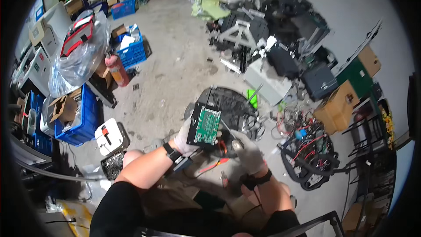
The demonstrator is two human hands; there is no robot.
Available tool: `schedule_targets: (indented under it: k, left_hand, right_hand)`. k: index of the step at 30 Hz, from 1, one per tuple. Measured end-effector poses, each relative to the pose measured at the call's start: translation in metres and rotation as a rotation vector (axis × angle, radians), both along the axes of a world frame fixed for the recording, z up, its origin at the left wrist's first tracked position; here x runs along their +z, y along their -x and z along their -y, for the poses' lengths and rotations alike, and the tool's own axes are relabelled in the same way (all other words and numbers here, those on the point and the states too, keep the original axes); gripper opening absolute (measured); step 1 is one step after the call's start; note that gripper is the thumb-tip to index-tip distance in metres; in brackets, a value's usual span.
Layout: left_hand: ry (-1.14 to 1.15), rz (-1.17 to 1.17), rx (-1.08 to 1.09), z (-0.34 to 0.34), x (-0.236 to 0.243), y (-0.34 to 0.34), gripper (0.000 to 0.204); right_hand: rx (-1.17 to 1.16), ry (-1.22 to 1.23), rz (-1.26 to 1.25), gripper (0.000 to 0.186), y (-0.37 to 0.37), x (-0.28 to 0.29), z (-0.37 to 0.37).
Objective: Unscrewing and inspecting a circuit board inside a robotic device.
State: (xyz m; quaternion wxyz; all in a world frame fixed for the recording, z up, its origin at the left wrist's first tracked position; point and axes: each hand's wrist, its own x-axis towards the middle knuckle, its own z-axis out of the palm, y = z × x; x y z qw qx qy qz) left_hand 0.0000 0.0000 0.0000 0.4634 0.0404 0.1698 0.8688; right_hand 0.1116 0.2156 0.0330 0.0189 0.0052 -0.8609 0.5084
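My left hand (pixel 183 139), in a pale glove, is closed around the edge of a black housing (pixel 193 127). On that housing's face lies a green circuit board (pixel 208 125), tilted up toward me. My right hand (pixel 249 152), gloved too, grips a screwdriver (pixel 226 128) whose metal shaft points up and left, close to the board's right edge; the handle is mostly hidden by the fingers. Beneath both hands a round black plastic shell (pixel 223 97) rests on the floor. Red-handled pliers (pixel 215 165) lie just below the housing, between my forearms.
A heap of wires (pixel 307 145) spreads at the right, beside a cardboard box (pixel 337 107). Dark scrap parts (pixel 289 13) pile up at the far right. Blue crates (pixel 87 114) and a red fire extinguisher (pixel 116 68) stand at the left, near a white square item (pixel 111 137).
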Motion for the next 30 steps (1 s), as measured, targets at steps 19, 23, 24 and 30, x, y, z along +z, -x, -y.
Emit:
schedule_targets:
  k: [19,23,24,30]
  left_hand:
    - [0.368,-0.507,0.115,-0.017,-0.038,0.038,0.063]
    - [0.383,-0.589,0.135,-0.019,-0.036,0.038,0.066]
    - [0.385,-0.589,0.141,-0.02,-0.036,0.039,0.066]
    - [0.395,-0.668,0.191,-0.019,-0.032,0.038,0.063]
  right_hand:
    - [0.031,-0.214,-0.294,0.019,0.028,-0.011,-0.001]
    - [-0.001,-0.158,-0.29,0.019,0.027,-0.013,0.001]
    - [0.006,-0.158,-0.291,0.019,0.026,-0.015,0.002]
    - [0.033,-0.104,-0.283,0.018,0.025,-0.02,0.001]
